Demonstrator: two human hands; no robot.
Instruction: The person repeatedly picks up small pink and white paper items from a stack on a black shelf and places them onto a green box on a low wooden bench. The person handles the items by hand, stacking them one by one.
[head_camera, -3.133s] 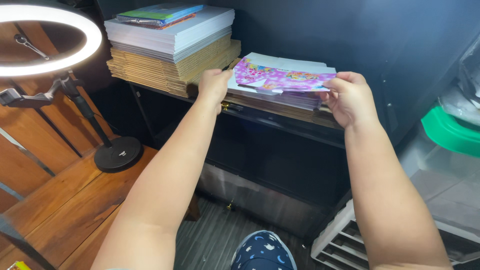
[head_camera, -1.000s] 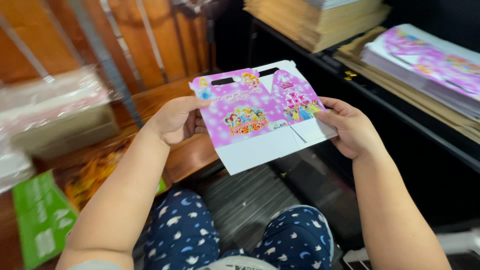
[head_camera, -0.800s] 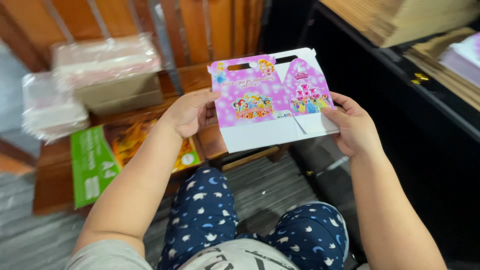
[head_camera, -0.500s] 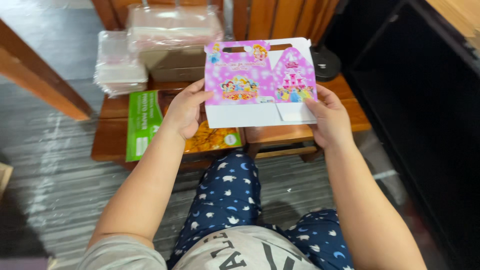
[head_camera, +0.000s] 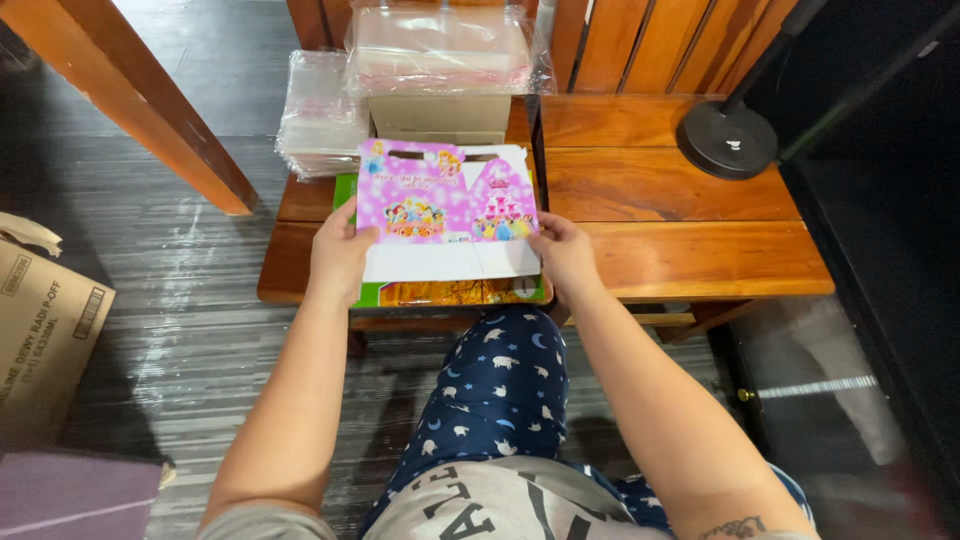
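Over the low wooden counter (head_camera: 690, 250), a flat pink printed carton blank (head_camera: 447, 215) is held level above a green packet (head_camera: 450, 292). The left hand (head_camera: 340, 255) and right hand (head_camera: 565, 255) each pinch a lower corner; even grips at both edges should keep it unbent.

Left hand (head_camera: 340, 250) & right hand (head_camera: 565, 255) gripping flat pink carton (head_camera: 445, 210), above low wooden table (head_camera: 690, 230)
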